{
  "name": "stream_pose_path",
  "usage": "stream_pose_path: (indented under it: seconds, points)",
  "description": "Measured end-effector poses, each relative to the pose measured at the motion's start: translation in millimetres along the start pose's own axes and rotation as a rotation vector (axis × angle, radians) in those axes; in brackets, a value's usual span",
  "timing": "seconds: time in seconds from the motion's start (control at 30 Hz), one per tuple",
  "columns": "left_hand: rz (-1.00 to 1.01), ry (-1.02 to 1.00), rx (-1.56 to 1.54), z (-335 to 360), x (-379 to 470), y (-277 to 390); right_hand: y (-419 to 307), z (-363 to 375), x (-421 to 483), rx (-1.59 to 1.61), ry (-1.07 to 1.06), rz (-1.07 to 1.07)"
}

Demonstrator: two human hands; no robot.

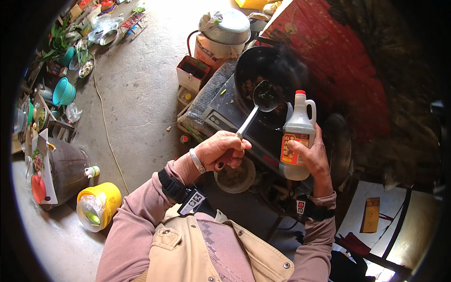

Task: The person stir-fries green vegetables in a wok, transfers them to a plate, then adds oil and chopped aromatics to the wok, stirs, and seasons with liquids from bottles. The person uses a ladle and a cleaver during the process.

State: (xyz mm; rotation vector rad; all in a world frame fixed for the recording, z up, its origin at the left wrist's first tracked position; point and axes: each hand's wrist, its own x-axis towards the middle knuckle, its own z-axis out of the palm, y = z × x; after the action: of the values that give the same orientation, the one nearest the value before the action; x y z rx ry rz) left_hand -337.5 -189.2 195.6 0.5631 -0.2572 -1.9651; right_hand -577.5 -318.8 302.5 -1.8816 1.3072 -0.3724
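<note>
My left hand (225, 149) is closed around the dark red handle of a metal ladle (249, 120). The ladle's bowl is over a black wok (246, 61), with chopped green pieces (266, 94) in it. Browned food (251, 86) lies in the wok, and steam rises from its right side. In my right hand (315, 158) is a translucent plastic bottle (299, 118) with a red cap, a loop handle and a printed label. It is upright, just right of the ladle, and some liquid shows inside. The wok sits on a grey stove (225, 102) with green scraps on top.
Below the stove stands a round bucket (234, 179). A lidded metal pot (225, 28) and a red-and-white tin box (192, 72) are beyond it. To the left are a yellow bucket (105, 197), a teal basin (64, 91) and a cutting board (49, 169). A cable (102, 105) crosses the floor.
</note>
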Motion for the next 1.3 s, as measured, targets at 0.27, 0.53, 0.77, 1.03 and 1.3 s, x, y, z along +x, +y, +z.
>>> stream_pose_path:
  seconds: [0.27, 0.53, 0.77, 1.03, 1.3]
  points:
    - [0.001, -0.025, 0.0, -3.2, 3.0, -6.6, 0.0, -3.9, -6.0, -0.054, 0.001, 0.058]
    - [0.016, -0.043, 0.01, -2.2, 5.7, -13.6, 6.6, -7.3, -9.8, -0.092, 0.007, 0.045]
    - [0.023, -0.03, 0.009, -1.8, 6.3, -18.3, 9.5, -10.3, -14.4, -0.106, 0.028, 0.059]
    - [0.005, -0.043, -0.032, -1.1, 10.2, -20.7, 13.2, -13.9, -17.6, -0.156, 0.048, 0.058]
    - [-0.037, -0.042, -0.1, 1.9, 12.1, -19.4, 15.8, -16.4, -20.2, -0.12, 0.061, 0.077]
